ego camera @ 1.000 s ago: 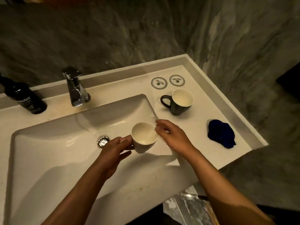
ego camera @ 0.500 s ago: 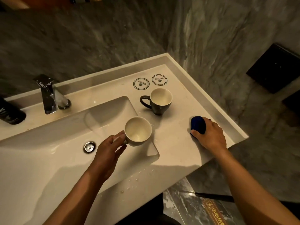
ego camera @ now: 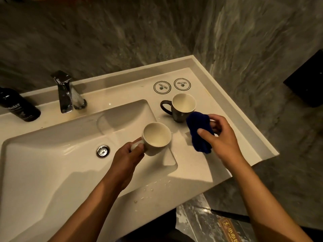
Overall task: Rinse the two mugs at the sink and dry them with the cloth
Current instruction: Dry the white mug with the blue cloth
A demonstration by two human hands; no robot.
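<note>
My left hand [ego camera: 126, 158] grips the handle of a white mug [ego camera: 156, 137], holding it upright over the right end of the sink basin [ego camera: 52, 165]. Its inside looks empty. My right hand [ego camera: 222, 139] holds a bunched dark blue cloth [ego camera: 200, 131] just above the counter, a short way right of the white mug. A dark mug with a pale inside [ego camera: 182, 106] stands upright on the counter behind the cloth, its handle pointing left. The cloth overlaps its lower right side in view.
A chrome tap [ego camera: 65, 92] stands behind the basin, with a drain plug [ego camera: 103, 151] in the basin floor. A black bottle [ego camera: 19, 107] lies at the far left. Two round stickers [ego camera: 172, 85] mark the counter's back. Water drops dot the front edge [ego camera: 150, 187]. Stone walls close in behind and right.
My right hand left the white mug, reached right to the blue cloth on the counter, picked it up and brought it back toward the mug. My left hand kept hold of the mug.
</note>
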